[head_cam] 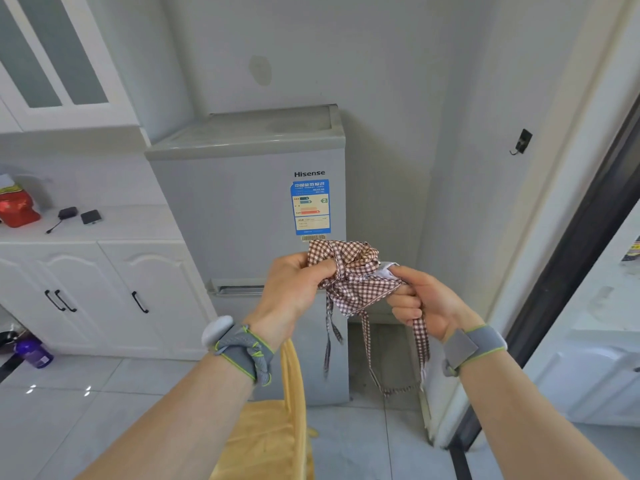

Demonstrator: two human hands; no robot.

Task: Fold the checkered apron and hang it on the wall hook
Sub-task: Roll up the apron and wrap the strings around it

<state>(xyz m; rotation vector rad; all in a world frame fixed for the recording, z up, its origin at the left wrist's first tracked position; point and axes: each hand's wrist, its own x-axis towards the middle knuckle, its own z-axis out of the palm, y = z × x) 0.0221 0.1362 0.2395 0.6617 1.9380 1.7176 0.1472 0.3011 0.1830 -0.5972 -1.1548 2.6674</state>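
Note:
The brown-and-white checkered apron [353, 278] is bunched into a small bundle in front of me, at chest height. My left hand [294, 285] grips its left side. My right hand [419, 303] is closed on its right side and on a strap. Several apron straps [367, 341] dangle below the bundle. A small black wall hook [521, 143] is fixed to the white wall up and to the right, apart from both hands and bare.
A grey fridge [249, 188] stands straight ahead behind the apron. A yellow chair [277, 417] is directly below my arms. White cabinets with a counter [104, 223] run along the left. A dark door frame [571, 271] is at the right.

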